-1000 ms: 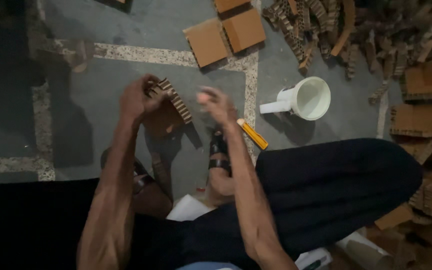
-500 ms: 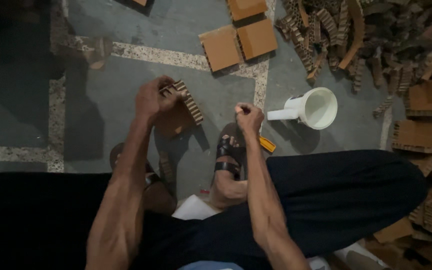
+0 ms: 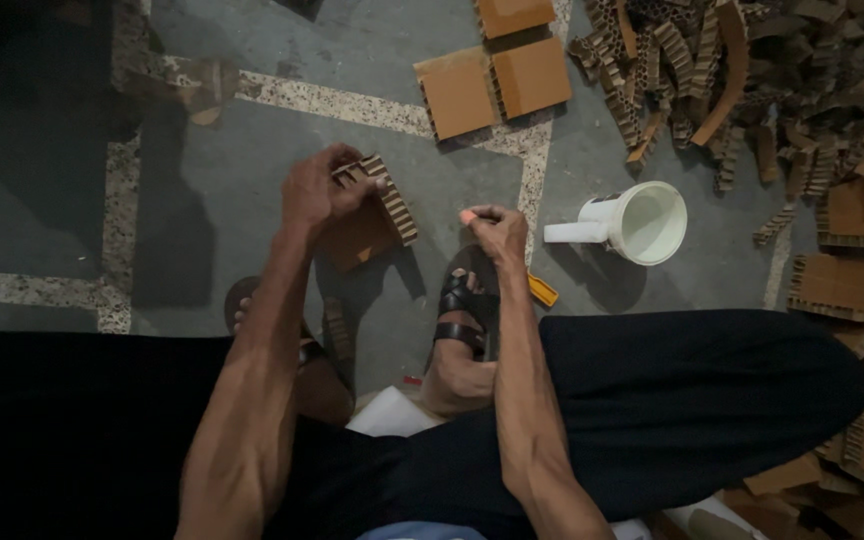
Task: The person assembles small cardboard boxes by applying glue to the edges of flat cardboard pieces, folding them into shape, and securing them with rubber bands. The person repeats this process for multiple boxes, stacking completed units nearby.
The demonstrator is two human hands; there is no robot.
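The left hand [image 3: 314, 190] has its grip closed around the upper corner of a brown honeycomb cardboard block [image 3: 372, 212], holding it tilted above the grey floor [image 3: 202, 200]. The block's long corrugated edge runs from about 11 o'clock to 5 o'clock. The right hand [image 3: 497, 230] sits just beside it, at 3 o'clock from the block, apart from it, fingers pinched shut on a small pale-tipped thing too small to identify. So the block lies at 9 o'clock from the right hand's grip. A white jug [image 3: 642, 222] lies on its side at 3 o'clock of the right hand, and an orange-yellow tool [image 3: 542, 291] rests by the sandalled foot [image 3: 462, 320].
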